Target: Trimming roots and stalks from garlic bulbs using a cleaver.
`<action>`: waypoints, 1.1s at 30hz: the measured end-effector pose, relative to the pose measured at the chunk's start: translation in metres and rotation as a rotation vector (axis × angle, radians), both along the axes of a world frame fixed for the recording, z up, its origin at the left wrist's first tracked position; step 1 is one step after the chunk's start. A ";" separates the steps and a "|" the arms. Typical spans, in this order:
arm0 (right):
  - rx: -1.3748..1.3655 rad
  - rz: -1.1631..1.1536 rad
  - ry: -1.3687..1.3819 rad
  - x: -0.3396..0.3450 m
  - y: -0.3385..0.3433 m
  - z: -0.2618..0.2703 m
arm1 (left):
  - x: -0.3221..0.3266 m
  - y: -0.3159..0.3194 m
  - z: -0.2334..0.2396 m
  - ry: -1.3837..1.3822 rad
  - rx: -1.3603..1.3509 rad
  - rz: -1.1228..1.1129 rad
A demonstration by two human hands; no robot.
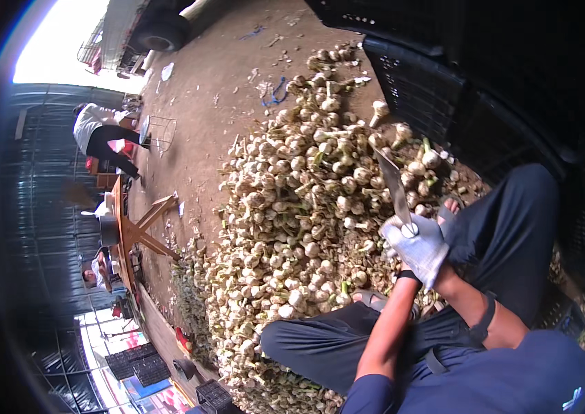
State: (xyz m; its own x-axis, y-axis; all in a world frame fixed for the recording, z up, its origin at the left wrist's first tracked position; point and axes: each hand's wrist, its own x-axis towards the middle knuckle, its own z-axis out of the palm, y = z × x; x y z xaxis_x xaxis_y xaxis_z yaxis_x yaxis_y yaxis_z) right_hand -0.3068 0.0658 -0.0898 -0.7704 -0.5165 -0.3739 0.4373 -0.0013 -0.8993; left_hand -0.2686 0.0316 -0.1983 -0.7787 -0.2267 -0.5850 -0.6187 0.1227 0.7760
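Observation:
My right hand, in a white work glove, is closed around the lower end of a long, flat metal blade. The blade points away from me over the garlic. A small, round, pale piece shows at the blade's base; whether it is part of the handle or a garlic bulb is unclear. My left wrist, with a black band, crosses close beneath the glove. Most of my left hand is hidden there, so its grip cannot be seen. A wide heap of garlic bulbs, with stems attached, spreads before my knees and sandalled feet.
Black plastic crates stand along the right. Blue cord lies on the dirt floor. To the left are a wooden table, a wire-framed stool and two people. A vehicle tyre shows at the top.

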 end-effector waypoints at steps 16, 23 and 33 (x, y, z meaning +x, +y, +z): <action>0.167 0.122 0.036 0.008 -0.015 -0.011 | 0.014 -0.033 -0.059 0.078 0.220 0.149; 0.449 0.078 0.639 0.000 0.001 -0.020 | 0.068 -0.135 0.024 0.327 0.141 0.424; 0.154 0.296 1.274 0.043 0.021 0.029 | 0.182 -0.124 0.128 0.518 -0.469 0.353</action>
